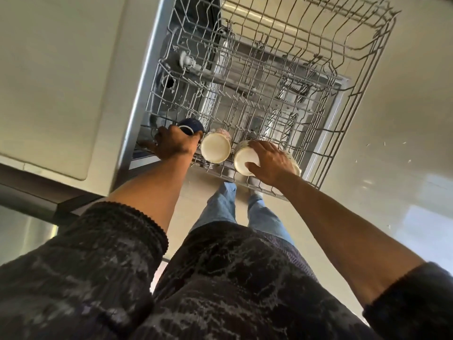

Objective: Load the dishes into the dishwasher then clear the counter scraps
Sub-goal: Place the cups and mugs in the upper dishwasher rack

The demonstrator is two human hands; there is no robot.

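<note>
Upper rack [326, 99], dishwasher: grey coated wire, open grid with upright tines, drawn out over the floor; mostly vacant.

Item 1. Dark blue mug [191, 125], glossy and rounded, at the rack's near left corner. The left hand [172, 143] grips it, fingers curled round it; probably being set mouth-down so that water drains.

Item 2. Cream cup [215, 147], smooth glazed ceramic with a patterned wall. It stands inverted on the near edge, flat round base upward, just beside the blue mug; no hand touches it.

Item 3. Cream bowl or cup [242, 159], similar glaze, speckled wall, inverted on the near edge to the right of item 2. The right hand [269, 161] lies over it, fingers spread and bent on its side, thumb on the base, seemingly seating it between tines.

Counter scraps: not in view.
</note>
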